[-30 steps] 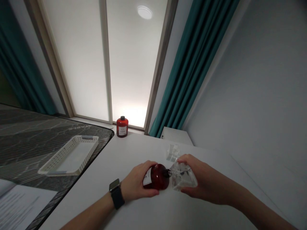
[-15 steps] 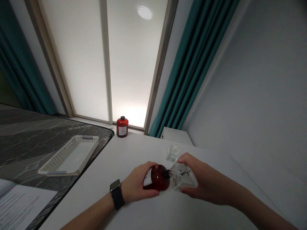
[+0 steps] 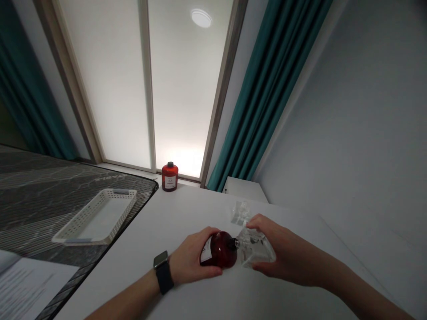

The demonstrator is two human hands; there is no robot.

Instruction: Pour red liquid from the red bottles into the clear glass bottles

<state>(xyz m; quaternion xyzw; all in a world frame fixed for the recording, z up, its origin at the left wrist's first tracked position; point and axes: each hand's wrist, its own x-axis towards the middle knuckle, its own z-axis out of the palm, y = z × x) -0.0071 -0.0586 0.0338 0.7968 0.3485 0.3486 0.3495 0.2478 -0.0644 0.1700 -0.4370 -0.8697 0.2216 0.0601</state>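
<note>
Left hand [image 3: 193,257] wrapped round the dark red bottle [image 3: 226,250] over the white table [image 3: 193,209] – neck pointing right, label half covered and unreadable. Right hand [image 3: 280,251] clasping a clear container [image 3: 256,250] at the bottle's neck; can't tell if they touch. Most gripping fingers hidden. Clear item [image 3: 240,212] just behind – washed out, shape unclear. Both forearms cut off by the frame.

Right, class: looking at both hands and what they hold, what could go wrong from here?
The left hand holds a red bottle tilted, neck at the clear vessel in the right hand; a slip might spill any contents.

Another clear item sits close by and could get knocked.
</note>
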